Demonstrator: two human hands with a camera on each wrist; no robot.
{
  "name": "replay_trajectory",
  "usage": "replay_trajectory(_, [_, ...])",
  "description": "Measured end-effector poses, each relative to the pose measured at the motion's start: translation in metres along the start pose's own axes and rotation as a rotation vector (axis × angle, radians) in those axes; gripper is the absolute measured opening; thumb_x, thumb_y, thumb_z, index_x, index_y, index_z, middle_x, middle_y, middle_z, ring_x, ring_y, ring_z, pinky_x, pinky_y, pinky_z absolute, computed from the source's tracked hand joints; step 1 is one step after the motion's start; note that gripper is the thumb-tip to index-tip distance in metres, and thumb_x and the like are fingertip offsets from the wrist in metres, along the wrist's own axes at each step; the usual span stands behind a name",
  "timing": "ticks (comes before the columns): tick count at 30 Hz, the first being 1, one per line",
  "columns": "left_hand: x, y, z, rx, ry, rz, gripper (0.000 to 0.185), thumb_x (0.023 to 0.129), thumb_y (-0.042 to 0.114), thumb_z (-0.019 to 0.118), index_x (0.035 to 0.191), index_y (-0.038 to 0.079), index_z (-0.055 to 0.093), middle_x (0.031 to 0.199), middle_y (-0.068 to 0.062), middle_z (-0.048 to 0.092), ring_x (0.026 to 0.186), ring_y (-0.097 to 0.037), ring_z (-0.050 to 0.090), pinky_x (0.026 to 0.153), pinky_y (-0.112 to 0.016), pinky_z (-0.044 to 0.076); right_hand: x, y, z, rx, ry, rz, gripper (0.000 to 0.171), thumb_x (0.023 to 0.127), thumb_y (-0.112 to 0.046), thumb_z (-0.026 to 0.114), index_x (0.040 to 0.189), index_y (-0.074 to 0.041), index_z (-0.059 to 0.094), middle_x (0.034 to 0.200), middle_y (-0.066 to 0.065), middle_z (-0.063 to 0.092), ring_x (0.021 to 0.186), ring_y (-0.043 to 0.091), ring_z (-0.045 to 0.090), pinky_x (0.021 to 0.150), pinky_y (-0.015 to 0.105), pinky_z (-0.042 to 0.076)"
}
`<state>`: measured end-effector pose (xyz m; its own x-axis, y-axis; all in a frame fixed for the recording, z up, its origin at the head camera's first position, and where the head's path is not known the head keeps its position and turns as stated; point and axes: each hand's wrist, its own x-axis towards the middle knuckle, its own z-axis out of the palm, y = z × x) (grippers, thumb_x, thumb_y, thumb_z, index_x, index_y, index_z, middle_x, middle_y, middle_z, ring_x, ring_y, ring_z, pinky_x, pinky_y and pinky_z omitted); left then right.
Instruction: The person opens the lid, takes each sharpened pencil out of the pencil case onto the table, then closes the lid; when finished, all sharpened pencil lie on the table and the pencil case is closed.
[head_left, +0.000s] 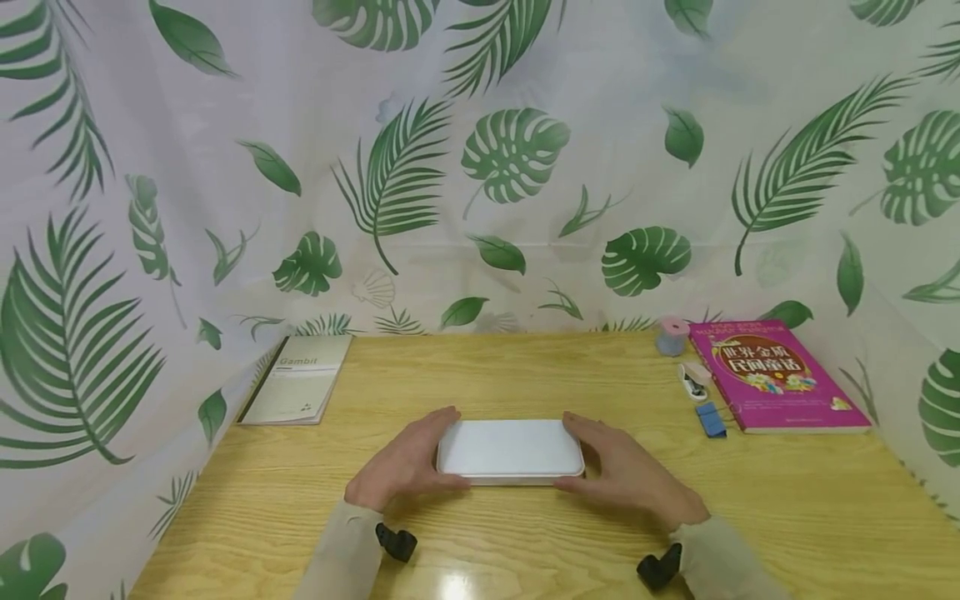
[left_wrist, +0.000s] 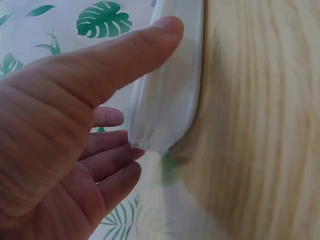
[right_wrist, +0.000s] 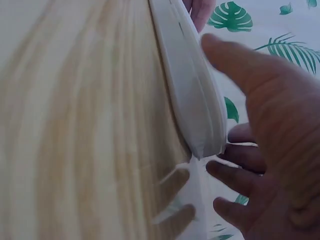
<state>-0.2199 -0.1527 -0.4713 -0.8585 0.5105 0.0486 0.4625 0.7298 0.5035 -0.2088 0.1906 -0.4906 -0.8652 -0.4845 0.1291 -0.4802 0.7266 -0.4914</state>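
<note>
A flat white rectangular box (head_left: 510, 447) with rounded corners lies near the middle of the wooden table (head_left: 495, 375). My left hand (head_left: 405, 462) holds its left end, thumb along the near side and fingers round toward the far corner. At the opposite end my right hand (head_left: 630, 467) grips in the same way, with a gap between palm and box. A seam runs along the side of the box (left_wrist: 175, 85) in the left wrist view. In the right wrist view, the thumb reaches the upper edge of the box (right_wrist: 190, 85) and the fingers lie by its corner.
A pale notebook (head_left: 296, 383) lies at the back left. At the back right are a pink book (head_left: 795, 408), a spool-like item (head_left: 672, 337), a small white-and-pink stapler (head_left: 693, 381) and a blue clip (head_left: 711, 420). A leaf-patterned curtain (head_left: 420, 300) stands behind the table.
</note>
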Motion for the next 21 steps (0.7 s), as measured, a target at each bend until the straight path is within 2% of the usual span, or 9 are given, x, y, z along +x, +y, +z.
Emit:
replay_trajectory(6, [-0.0031, -0.0035, 0.0032, -0.02, -0.006, -0.042, 0.089, 0.076, 0.041, 0.086, 0.147, 0.008, 0.045, 0.146, -0.006, 0.05, 0.133, -0.024, 0.047, 0.112, -0.041, 0.039, -0.0015, 0.005, -0.0009, 0.03, -0.009, -0.018, 0.093, 0.082, -0.062, 0.072, 0.151, -0.007, 0.043, 0.155, 0.005, 0.04, 0.139, 0.031, 0.041, 0.113, 0.052, 0.037])
replay_trajectory(11, [-0.0022, -0.0048, 0.0047, -0.02, 0.019, -0.02, 0.081, 0.074, 0.04, 0.088, 0.14, 0.011, 0.051, 0.138, -0.001, 0.057, 0.121, -0.016, 0.054, 0.107, -0.038, 0.045, -0.0012, 0.0061, -0.0038, 0.068, -0.008, -0.033, 0.092, 0.08, -0.056, 0.077, 0.15, -0.006, 0.044, 0.154, 0.007, 0.042, 0.138, 0.03, 0.044, 0.112, 0.05, 0.039])
replay_trajectory(14, [-0.0026, -0.0057, 0.0056, -0.029, 0.022, -0.019, 0.079, 0.074, 0.04, 0.088, 0.139, 0.012, 0.052, 0.135, 0.001, 0.058, 0.117, -0.013, 0.055, 0.104, -0.036, 0.047, -0.0016, 0.0061, -0.0058, 0.118, -0.026, 0.001, 0.091, 0.079, -0.055, 0.079, 0.15, -0.01, 0.045, 0.154, 0.003, 0.042, 0.139, 0.027, 0.042, 0.113, 0.05, 0.037])
replay_trajectory(18, [-0.0041, -0.0067, 0.0062, -0.061, 0.018, -0.022, 0.078, 0.075, 0.04, 0.087, 0.139, 0.015, 0.052, 0.132, 0.005, 0.058, 0.111, -0.01, 0.056, 0.101, -0.036, 0.049, -0.0003, 0.0084, -0.0072, 0.162, -0.052, 0.035, 0.09, 0.079, -0.058, 0.077, 0.15, -0.013, 0.046, 0.154, 0.0, 0.042, 0.14, 0.026, 0.04, 0.114, 0.05, 0.035])
replay_trajectory(21, [-0.0052, -0.0075, 0.0063, -0.096, 0.014, -0.027, 0.077, 0.076, 0.041, 0.087, 0.14, 0.019, 0.051, 0.128, 0.01, 0.058, 0.107, -0.008, 0.056, 0.098, -0.035, 0.049, 0.0019, 0.011, -0.0083, 0.159, -0.049, 0.013, 0.087, 0.081, -0.061, 0.073, 0.148, -0.011, 0.049, 0.152, 0.001, 0.045, 0.139, 0.027, 0.042, 0.113, 0.05, 0.036])
